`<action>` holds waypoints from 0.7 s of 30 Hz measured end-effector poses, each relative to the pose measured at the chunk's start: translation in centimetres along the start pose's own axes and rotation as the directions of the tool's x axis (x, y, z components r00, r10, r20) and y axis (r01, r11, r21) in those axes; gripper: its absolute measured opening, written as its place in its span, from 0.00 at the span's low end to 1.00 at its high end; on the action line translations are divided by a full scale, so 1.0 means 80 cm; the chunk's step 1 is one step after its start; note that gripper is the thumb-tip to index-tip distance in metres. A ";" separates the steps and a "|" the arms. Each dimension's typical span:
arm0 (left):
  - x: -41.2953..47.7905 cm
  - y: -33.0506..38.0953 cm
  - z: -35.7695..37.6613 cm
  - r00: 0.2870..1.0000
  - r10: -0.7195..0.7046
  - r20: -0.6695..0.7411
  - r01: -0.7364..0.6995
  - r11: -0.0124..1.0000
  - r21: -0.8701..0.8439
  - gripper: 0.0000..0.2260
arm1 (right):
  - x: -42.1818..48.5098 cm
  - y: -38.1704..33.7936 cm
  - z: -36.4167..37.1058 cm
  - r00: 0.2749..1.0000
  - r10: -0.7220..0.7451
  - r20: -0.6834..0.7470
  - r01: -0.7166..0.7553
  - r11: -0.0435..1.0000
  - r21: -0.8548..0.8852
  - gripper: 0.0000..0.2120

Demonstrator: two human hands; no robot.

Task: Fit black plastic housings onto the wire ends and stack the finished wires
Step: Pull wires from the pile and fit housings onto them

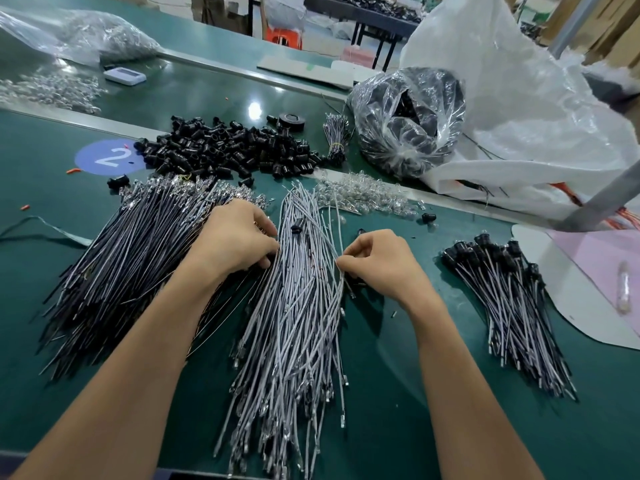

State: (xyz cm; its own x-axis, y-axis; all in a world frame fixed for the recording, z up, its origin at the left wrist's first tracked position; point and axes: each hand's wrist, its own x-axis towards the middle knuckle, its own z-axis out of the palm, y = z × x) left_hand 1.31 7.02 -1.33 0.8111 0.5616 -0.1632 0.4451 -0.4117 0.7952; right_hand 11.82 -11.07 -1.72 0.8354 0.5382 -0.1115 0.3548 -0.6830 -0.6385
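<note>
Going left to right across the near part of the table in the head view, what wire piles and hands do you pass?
black wire pile → left hand → grey wire pile → right hand → finished wires with black housings

Left hand (239, 237) curled at seam between black wire pile (131, 271) and grey wire pile (294, 323); its grasp unclear. Right hand (377, 261) pinched grey wire (340, 233) at pile's right edge. Loose black housings (225, 150) heaped behind. Small clear bulbs (363, 195) scattered beyond grey pile. Finished wires (509, 306) stacked at right on green table (398, 375).
</note>
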 end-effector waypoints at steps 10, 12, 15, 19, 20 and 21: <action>0.005 -0.002 -0.004 0.995 -0.006 0.097 0.021 0.989 -0.146 0.07 | -0.015 -0.022 0.025 0.882 -0.441 -0.166 0.462 0.879 0.115 0.04; 0.004 -0.002 -0.003 0.991 0.020 0.129 -0.005 0.993 -0.120 0.14 | -0.015 -0.023 0.029 0.872 -0.463 -0.160 0.481 0.869 0.110 0.04; 0.004 -0.002 -0.002 0.991 0.023 0.132 -0.008 0.994 -0.113 0.19 | -0.014 -0.020 0.028 0.877 -0.442 -0.191 0.469 0.872 0.137 0.04; 0.003 0.001 -0.001 0.984 0.041 0.173 -0.004 0.977 -0.212 0.17 | -0.016 -0.021 0.026 0.836 -0.540 -0.095 0.549 0.824 0.141 0.06; 0.003 0.002 0.000 0.981 0.047 0.186 -0.003 0.973 -0.232 0.15 | -0.017 -0.022 0.027 0.820 -0.572 -0.023 0.570 0.811 0.133 0.06; 0.002 0.002 0.000 0.980 0.053 0.194 -0.004 0.969 -0.246 0.13 | -0.018 -0.022 0.030 0.809 -0.586 0.053 0.577 0.808 0.120 0.06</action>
State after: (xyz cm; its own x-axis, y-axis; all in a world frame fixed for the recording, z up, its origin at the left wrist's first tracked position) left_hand 1.57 7.03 -1.23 0.8918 0.3889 -0.2313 0.3351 -0.2243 0.9151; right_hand 9.01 -9.47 -2.26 0.4455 0.8614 0.2437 0.7187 -0.1818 -0.6711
